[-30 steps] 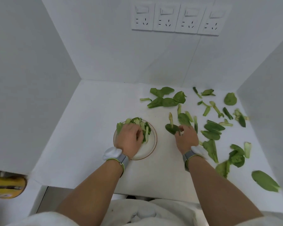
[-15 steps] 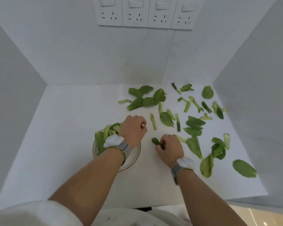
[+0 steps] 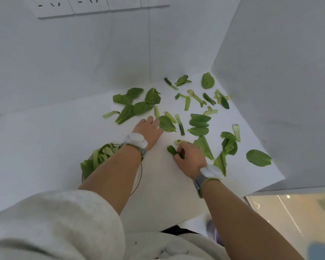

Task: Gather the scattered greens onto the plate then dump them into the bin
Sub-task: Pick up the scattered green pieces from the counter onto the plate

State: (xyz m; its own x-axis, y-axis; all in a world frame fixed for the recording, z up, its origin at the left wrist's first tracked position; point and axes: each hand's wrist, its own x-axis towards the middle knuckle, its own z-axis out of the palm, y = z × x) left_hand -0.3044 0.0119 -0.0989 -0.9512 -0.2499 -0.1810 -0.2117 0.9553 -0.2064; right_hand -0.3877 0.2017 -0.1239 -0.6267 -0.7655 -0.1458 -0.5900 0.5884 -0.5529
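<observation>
On the white counter [image 3: 45, 139] I see my left hand [image 3: 148, 131] lying flat, fingers straight, fingertips touching a broad leaf [image 3: 166, 124]. My right hand [image 3: 189, 158] pinches a small dark leaf [image 3: 172, 150] between curled fingers. Near my left forearm sits the plate [image 3: 138, 180], heaped with greens [image 3: 98, 157]. Scattered leaves [image 3: 199, 122] cover the counter's right half.

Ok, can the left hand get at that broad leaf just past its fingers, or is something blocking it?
Probably yes. The left hand lies flat on the table with its fingertips already at the edge of the broad leaf, and nothing sits between them. The right hand pinches a small leaf piece nearer the person.
</observation>
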